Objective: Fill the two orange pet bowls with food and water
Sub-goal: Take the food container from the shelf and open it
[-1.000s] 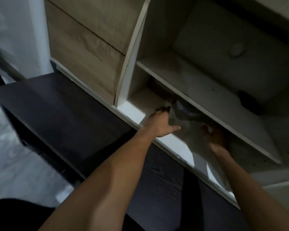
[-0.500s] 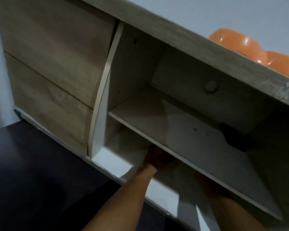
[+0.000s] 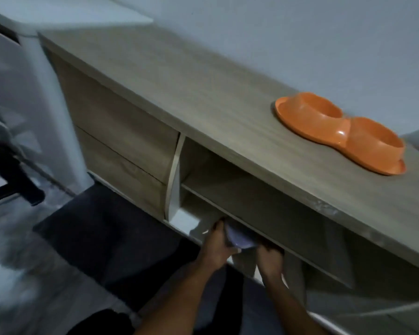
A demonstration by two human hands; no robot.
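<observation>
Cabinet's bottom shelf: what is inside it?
Both hands, left hand and right hand, hold a pale bag-like item at the bottom shelf opening. The shelf board above covers everything deeper inside.

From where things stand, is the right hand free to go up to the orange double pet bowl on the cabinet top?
Probably not yet: the right hand grips a pale bag in the bottom shelf. The orange double pet bowl sits unobstructed.

1. A wood-grain cabinet (image 3: pixel 203 93) stands against the pale wall.
2. On its top, toward the right end, sits the joined pair of orange pet bowls (image 3: pixel 339 131), both empty.
3. Below that top an open compartment holds a middle shelf (image 3: pixel 264 228).
4. The cabinet stands on a dark floor mat (image 3: pixel 102 228).
</observation>
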